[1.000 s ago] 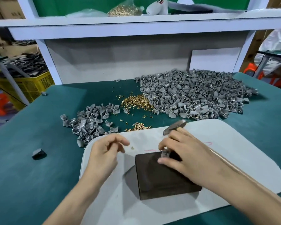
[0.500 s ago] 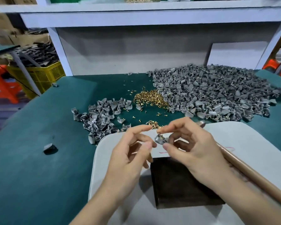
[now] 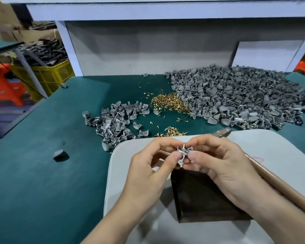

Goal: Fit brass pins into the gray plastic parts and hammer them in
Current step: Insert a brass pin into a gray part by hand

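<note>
The left hand [image 3: 148, 166] and right hand [image 3: 218, 166] both pinch one gray part [image 3: 184, 151] between their fingertips [image 3: 176, 156]. A brass pin [image 3: 183, 146] stands up from it, held steady so it goes in straight.

The part [image 3: 184, 151] was matt gray plastic, as was the heap [image 3: 236, 97] behind; the pin [image 3: 183, 146] in it was shiny brass. The block [image 3: 201, 196] looked dark, smooth and glossy; the hammer handle [image 3: 280, 187] was smooth wood, its head [image 3: 223, 132] dull metal; the tabletop [image 3: 42, 173] was matt green.

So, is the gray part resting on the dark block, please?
No, left hand and right hand hold the gray part clear of the block.
</note>
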{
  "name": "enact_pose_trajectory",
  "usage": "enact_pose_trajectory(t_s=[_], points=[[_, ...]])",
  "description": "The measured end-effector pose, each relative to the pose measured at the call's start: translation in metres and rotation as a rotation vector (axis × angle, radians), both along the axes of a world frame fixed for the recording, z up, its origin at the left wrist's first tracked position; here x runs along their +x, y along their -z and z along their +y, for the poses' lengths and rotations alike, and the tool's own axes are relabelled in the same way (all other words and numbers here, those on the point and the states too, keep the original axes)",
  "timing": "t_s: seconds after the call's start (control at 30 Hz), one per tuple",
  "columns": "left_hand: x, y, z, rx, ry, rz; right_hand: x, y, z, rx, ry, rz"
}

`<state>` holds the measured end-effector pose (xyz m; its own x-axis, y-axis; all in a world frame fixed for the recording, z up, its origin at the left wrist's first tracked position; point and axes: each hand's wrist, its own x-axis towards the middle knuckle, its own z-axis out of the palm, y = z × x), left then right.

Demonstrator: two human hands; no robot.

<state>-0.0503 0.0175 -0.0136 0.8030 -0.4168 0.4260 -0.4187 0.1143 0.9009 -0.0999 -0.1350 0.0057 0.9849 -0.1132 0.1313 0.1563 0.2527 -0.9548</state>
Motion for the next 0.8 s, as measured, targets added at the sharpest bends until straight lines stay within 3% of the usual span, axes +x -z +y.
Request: enact_pose_trajectory(t_s=[0.1, 0.2, 0.27, 0.33, 0.4, 0.47, 0.6, 0.7, 0.8], points=[[0.003, 0.002, 0.003, 0.022, 0.028, 0.01, 0.0, -0.013, -0.012, -0.108, 0.054, -0.002], [0.013, 0.007, 0.008, 0.068, -0.067, 0.018, 0.009, -0.034, -0.051, -0.187, 0.377, -0.086], [0.023, 0.014, 0.012, 0.178, -0.177, -0.02, 0.018, -0.041, -0.084, -0.271, 0.601, -0.001], [0.029, 0.02, 0.016, 0.295, -0.27, -0.057, 0.019, -0.038, -0.109, -0.51, 0.692, 0.207], [0.036, 0.024, 0.022, 0.395, -0.352, -0.119, 0.011, -0.027, -0.122, -0.87, 0.688, 0.36], [0.045, 0.026, 0.029, 0.489, -0.47, -0.205, 0.001, -0.013, -0.12, -1.102, 0.572, 0.453], [0.067, 0.022, 0.034, 0.675, -0.613, -0.261, 0.0, 0.006, -0.105, -1.209, 0.388, 0.552], [0.082, 0.017, 0.026, 0.955, -0.516, -0.311, 0.004, 0.012, -0.102, -1.458, 0.414, 0.514], [0.101, 0.006, 0.019, 1.148, -0.443, -0.403, 0.004, 0.019, -0.101, -1.492, 0.46, 0.467]])
